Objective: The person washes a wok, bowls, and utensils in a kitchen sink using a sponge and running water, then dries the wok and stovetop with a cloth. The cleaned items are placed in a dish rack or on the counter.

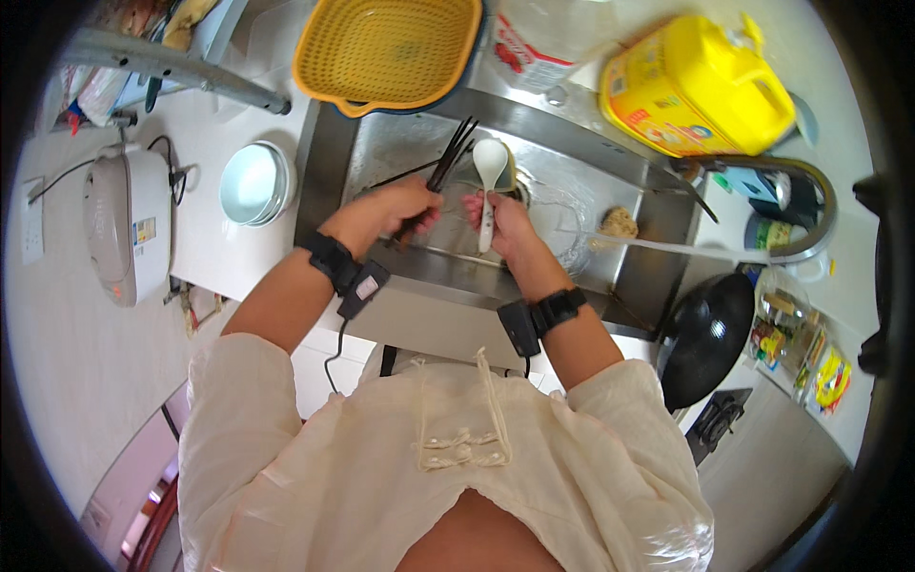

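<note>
My left hand (409, 207) grips a bundle of dark chopsticks (452, 154) over the left part of a stainless steel sink (325, 171). Just to its right, my right hand (502, 217) holds a white spoon (490, 168) upright in the view, bowl towards the top, its patterned handle between the fingers. Behind the spoon lies a small greenish dish or container, mostly hidden. One more dark stick crosses the sink beside the bundle. A stream of water (665, 247) runs from the faucet (822, 207) at the right, and a tan scrubber (619, 223) rests in the sink's right part.
A yellow basket (386, 53) overlaps the sink's far left edge. A big yellow jug (693, 89) and a clear plastic container (532, 43) stand beyond the sink. Stacked pale bowls (250, 184) and a rice cooker (129, 225) are at left, a black wok (708, 339) at right.
</note>
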`<control>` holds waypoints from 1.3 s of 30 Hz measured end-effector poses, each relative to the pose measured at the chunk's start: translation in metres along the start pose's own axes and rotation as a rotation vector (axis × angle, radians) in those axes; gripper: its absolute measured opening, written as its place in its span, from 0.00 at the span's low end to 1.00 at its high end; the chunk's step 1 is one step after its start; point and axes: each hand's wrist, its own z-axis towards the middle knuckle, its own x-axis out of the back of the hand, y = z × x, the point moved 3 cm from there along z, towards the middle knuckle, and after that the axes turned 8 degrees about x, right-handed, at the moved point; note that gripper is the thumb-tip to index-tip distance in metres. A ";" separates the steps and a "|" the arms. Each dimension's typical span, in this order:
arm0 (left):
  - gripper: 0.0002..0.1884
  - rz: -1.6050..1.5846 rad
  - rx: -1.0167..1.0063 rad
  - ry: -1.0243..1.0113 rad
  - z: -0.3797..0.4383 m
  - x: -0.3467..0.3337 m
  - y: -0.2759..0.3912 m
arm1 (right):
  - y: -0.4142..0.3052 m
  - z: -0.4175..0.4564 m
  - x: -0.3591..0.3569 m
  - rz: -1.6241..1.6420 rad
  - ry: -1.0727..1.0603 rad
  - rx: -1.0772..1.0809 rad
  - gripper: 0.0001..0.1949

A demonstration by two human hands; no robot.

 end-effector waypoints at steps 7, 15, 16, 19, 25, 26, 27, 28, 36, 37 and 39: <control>0.08 -0.268 -0.059 -0.186 0.003 -0.143 0.030 | 0.005 -0.067 0.071 0.287 -0.049 -0.023 0.10; 0.08 -0.018 -0.118 -0.295 -0.003 -0.207 0.027 | -0.029 -0.063 0.166 0.032 0.464 0.334 0.10; 0.11 0.003 -0.125 -0.287 -0.006 -0.212 0.030 | -0.034 -0.065 0.172 -0.074 0.512 0.360 0.11; 0.11 -0.020 -0.118 -0.286 -0.004 -0.217 0.034 | -0.055 -0.064 0.194 -0.301 0.585 0.417 0.13; 0.11 -0.114 -0.153 -0.253 -0.001 -0.222 0.042 | -0.054 -0.031 0.161 0.312 0.380 0.394 0.14; 0.11 -0.121 -0.157 -0.210 0.002 -0.220 0.044 | -0.048 -0.034 0.149 0.293 0.316 0.318 0.16; 0.11 -0.124 -0.160 -0.173 0.005 -0.220 0.045 | -0.042 -0.024 0.146 0.384 0.311 0.265 0.15; 0.10 -0.126 -0.130 -0.156 0.008 -0.217 0.045 | -0.038 -0.021 0.150 0.413 0.259 0.257 0.13; 0.10 -0.180 -0.068 -0.287 0.018 -0.202 0.040 | -0.061 -0.044 0.170 -0.094 0.478 0.431 0.16; 0.10 -0.169 -0.055 -0.321 0.019 -0.198 0.038 | -0.066 -0.045 0.172 -0.189 0.428 0.458 0.14; 0.10 -0.162 -0.034 -0.373 0.020 -0.194 0.037 | -0.080 -0.052 0.176 -0.373 0.332 0.513 0.12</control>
